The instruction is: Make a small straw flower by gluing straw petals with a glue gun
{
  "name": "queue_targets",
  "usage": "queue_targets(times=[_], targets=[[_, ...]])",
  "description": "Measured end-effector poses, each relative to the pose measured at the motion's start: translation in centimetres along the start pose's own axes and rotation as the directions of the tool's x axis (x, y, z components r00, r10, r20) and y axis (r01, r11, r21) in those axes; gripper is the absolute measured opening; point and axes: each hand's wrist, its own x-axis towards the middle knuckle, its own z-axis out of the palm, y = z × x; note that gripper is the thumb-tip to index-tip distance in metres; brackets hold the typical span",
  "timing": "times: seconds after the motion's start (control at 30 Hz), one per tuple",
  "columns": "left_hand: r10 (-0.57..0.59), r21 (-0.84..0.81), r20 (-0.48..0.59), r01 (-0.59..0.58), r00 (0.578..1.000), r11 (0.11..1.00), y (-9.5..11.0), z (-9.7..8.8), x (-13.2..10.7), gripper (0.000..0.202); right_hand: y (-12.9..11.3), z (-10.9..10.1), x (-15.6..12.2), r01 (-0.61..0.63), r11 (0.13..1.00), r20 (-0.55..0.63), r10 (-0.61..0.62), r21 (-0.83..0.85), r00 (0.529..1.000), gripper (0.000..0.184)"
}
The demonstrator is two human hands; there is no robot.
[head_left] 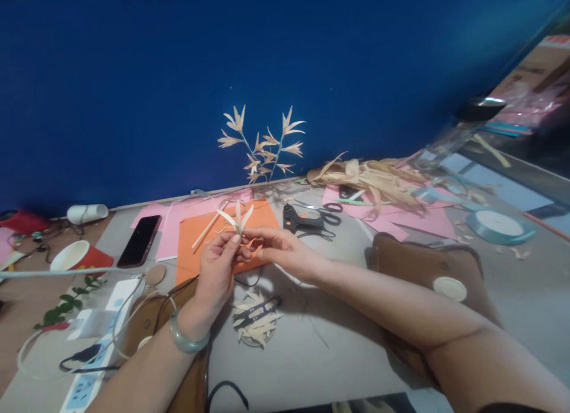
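Left hand [218, 269] is pinching the husk sprig [238, 218] at its base, fingers closed on it. Right hand [276, 247] fingers are nipping it too, over the orange paper [196, 241]. Pinch likely wants staying low and light, since the blades look fragile.

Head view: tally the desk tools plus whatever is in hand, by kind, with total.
Husk flower in left hand: 1
Scissors: 1
Snips: 1
Glue gun: 1
Total: 4
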Motion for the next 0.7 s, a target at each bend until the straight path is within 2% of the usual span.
queue_targets(times=[0.4, 0.7], targets=[[0.020, 0.030, -0.021, -0.020, 1.000, 0.999, -0.04, 0.08, -0.07, 0.030, -0.31, 0.19, -0.09, -0.055, 0.994, 0.008, 0.054, 0.090, 0.999, 0.048], [0.017, 0.075, -0.044, -0.013, 0.999, 0.997, 0.03, 0.03, -0.12, 0.030, -0.26, 0.18, -0.01, -0.066, 0.995, -0.015, 0.068, 0.080, 0.998, 0.049]])
